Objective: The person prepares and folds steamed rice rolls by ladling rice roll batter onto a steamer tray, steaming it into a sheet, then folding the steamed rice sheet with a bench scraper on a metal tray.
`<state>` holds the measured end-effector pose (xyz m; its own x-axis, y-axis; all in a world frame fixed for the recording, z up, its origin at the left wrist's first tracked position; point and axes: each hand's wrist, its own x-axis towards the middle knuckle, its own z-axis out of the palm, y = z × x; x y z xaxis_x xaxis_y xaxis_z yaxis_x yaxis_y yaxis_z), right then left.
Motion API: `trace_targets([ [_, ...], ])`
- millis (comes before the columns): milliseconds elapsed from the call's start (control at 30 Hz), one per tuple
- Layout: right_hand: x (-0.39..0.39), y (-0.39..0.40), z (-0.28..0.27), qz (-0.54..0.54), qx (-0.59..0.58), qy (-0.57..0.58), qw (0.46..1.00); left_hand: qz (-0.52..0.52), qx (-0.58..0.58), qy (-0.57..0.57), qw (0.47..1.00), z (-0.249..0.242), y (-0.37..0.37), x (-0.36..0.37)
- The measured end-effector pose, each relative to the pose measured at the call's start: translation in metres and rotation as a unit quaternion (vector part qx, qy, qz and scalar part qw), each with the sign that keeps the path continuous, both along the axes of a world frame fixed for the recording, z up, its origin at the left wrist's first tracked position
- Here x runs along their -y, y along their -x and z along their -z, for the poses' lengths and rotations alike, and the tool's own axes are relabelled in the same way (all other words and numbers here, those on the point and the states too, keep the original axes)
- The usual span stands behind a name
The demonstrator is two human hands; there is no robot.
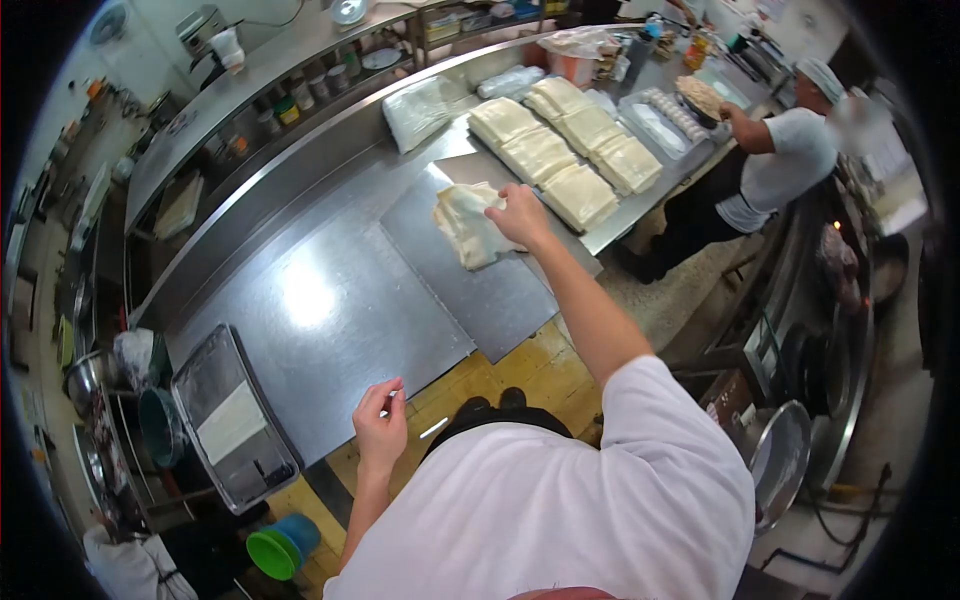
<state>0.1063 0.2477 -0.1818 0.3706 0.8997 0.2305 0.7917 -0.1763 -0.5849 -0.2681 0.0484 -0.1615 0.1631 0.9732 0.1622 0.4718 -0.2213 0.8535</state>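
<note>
My right hand (518,214) is stretched out over the steel counter and presses on a pale folded sheet of dough (466,226) that lies on a flat metal board (480,285). My left hand (380,428) is held back near my body at the counter's front edge, fingers pinched on a small thin white object (392,398); I cannot make out what it is. Beyond the dough, several flat square dough packets (560,150) lie in rows on the counter.
A metal tray (232,420) sits at the counter's left end, with buckets (283,546) on the floor below. Another person in white (775,165) works at the counter's far end. A raised shelf (250,90) with jars runs behind the counter. Cooking pans stand to the right.
</note>
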Motion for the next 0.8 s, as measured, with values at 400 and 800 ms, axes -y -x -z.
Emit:
trace_targets([
  [400, 0.345, 0.053, 0.058, 0.136, -0.222, 0.269, 0.927, 0.323, 0.029, 0.062, 0.944, 0.037, -0.037, -0.064],
  [800, 0.533, 0.186, 0.027, 0.441, -0.281, 0.162, 0.837, 0.707, -0.027, 0.010, 0.707, 0.015, -0.187, 0.038],
])
